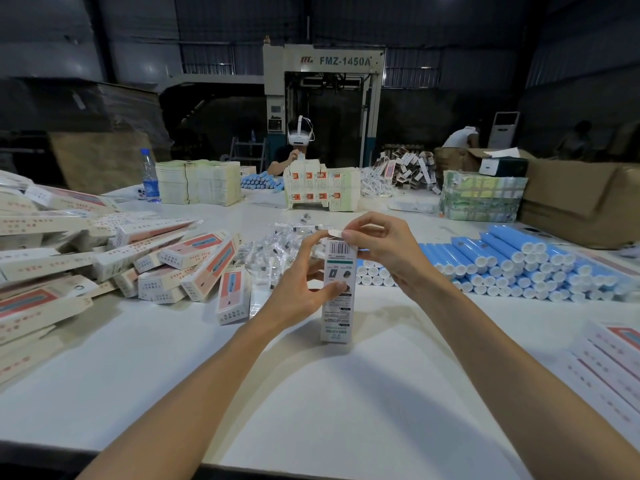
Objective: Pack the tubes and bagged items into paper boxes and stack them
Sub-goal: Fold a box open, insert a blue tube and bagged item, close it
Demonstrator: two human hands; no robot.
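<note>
— What's nearest?

— One paper box (337,306), upright over the white table (311,393). The left hand (304,285) grips its side, thumb across the printed face. The right hand (384,251) pinches the top flap (334,233). The contents are hidden, and I can't tell whether its foot touches the table.

— And around it?

— Left, a loose pile of boxes (138,265), overlapping and cut off by the edge, too tangled to count. Lower right, flat cartons (609,358), also cut off. Behind the hands lies a heap of clear bagged items (277,244). Right of that, blue tubes (519,268) are stacked in rows, dozens at least.

— Farther back?

— One water bottle (150,178) and a brown cardboard box (581,199) whose contents I can't see. There are two people: a seated person (299,147) facing us, headset on, and a bent figure (460,136), mostly hidden.
</note>
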